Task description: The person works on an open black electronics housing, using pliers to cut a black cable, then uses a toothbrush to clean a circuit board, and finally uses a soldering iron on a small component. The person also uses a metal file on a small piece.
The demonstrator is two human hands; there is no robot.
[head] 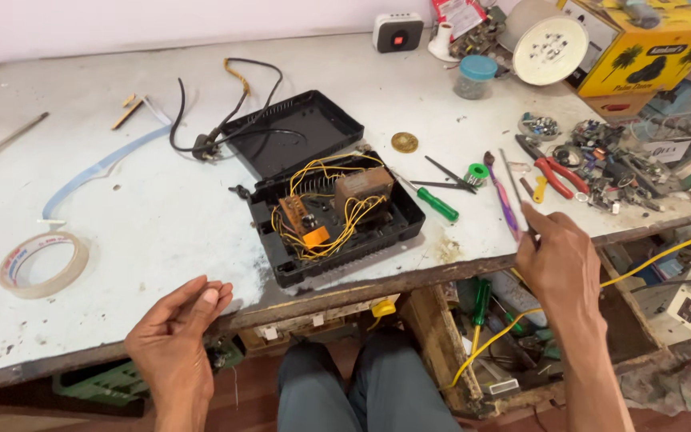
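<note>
Directly ahead, on a worn white workbench (145, 200), sits an open black plastic box (337, 220) packed with yellow wires, a brown transformer block and a small orange part. Its black lid (293, 128) lies upturned just behind it, touching it, with a black power cord (201, 120) curling away to the left.

The right hand (557, 260) reaches to the bench's front edge on the right, fingertips pinching the lower end of a thin metal rod (513, 180) that lies on the surface; the rest of the hand is loosely curled. Just beside the rod lie a purple-handled tool (505, 200), a green-handled screwdriver (433, 202), a small green spool (477, 172) and red-handled pliers (557, 172). A yellow cable (649, 260) passes under the right wrist and down below the bench.

The left hand (181, 324) hovers at the front edge on the left, well apart from the box, palm turned up, fingers half curled and holding nothing. A roll of clear tape (41, 264) lies near the far left. A brass disc (404, 142) rests behind the box, and a yellow carton (649, 48) stands at the back right
</note>
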